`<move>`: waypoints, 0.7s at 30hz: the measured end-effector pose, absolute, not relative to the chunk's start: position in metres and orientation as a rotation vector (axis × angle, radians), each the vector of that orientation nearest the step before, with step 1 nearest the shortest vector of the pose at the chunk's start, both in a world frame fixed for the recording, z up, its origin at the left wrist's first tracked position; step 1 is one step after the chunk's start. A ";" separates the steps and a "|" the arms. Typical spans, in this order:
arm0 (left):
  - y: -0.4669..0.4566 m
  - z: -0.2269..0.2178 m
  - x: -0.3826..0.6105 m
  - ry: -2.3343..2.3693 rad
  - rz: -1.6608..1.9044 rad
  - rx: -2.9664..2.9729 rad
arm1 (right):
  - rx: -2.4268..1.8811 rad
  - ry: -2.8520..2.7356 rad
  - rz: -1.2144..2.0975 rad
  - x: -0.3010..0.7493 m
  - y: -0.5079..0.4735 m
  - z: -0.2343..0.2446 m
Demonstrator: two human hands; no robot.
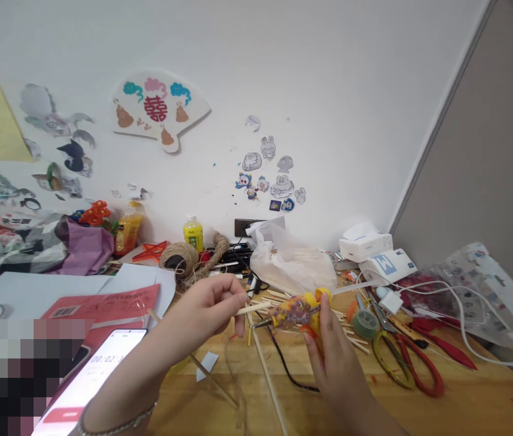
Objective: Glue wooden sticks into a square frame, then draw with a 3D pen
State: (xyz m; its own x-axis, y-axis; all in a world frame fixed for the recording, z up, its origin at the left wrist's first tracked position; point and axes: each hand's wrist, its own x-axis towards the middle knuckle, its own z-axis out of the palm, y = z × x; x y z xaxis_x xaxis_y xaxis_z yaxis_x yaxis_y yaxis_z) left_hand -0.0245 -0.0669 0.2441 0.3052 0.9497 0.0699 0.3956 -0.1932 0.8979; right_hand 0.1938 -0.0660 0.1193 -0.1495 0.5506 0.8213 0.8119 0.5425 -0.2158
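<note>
Along the bottom edge of the frame, bare wooden tabletop [206,418]; at lower left, a phone with a lit, pale screen [88,375]. One long, thin, pale wooden stick [268,378] runs from bottom centre up to the left fingertips; whether they pinch it or only meet it, cannot tell. A second, darker stick [213,381] slants beneath the left forearm.

Mid-frame: left hand [217,303] closed, thumb against fingers, on a short pale wooden stick [256,307], its free end pointing right. Right hand [333,348] wrapped round the handle of a yellow plastic glue gun with a stained, mottled barrel [290,312], forefinger high, metal nozzle aimed left, close by the long stick's upper end.

Handling, my judgement: gun rigid, modest weight, best held by the handle, fingers clear of the nozzle, which may be hot. Sticks light, stiff, liable to roll or snap; grip lightly, a little back from the glued end.

Right of centre: scissors with yellow and red loops [438,387], green tape roll [366,324], scattered loose sticks [358,345].

Farther back: brown twine ball [188,257], yellow-labelled bottle [193,233], crumpled whitish bag [292,272]. On the wall, upper left of centre, a white fan-shaped cutout [160,109].
</note>
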 end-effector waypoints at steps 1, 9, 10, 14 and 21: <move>-0.067 0.244 -0.025 1.209 0.856 1.747 | -1.128 -1.828 -0.358 0.193 -0.066 0.119; -0.067 0.244 -0.026 1.162 0.918 1.706 | -1.315 -1.898 -0.332 0.194 -0.045 0.101; -0.067 0.244 -0.025 1.166 0.920 1.713 | -1.380 -1.929 -0.280 0.195 -0.039 0.097; -0.067 0.245 -0.022 1.203 0.916 1.751 | -1.621 -2.021 -0.039 0.200 -0.019 0.077; -0.065 0.242 -0.021 1.222 0.936 1.787 | -1.798 -2.073 0.068 0.195 -0.014 0.069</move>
State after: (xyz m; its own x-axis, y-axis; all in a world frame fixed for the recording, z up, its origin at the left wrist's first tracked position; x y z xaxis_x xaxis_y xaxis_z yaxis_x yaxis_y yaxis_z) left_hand -0.0209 -0.0652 0.2417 0.2723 0.9507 0.1486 0.3905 -0.2503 0.8859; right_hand 0.1954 -0.0136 0.0695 -0.0976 0.9604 0.2609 0.9414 0.1741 -0.2889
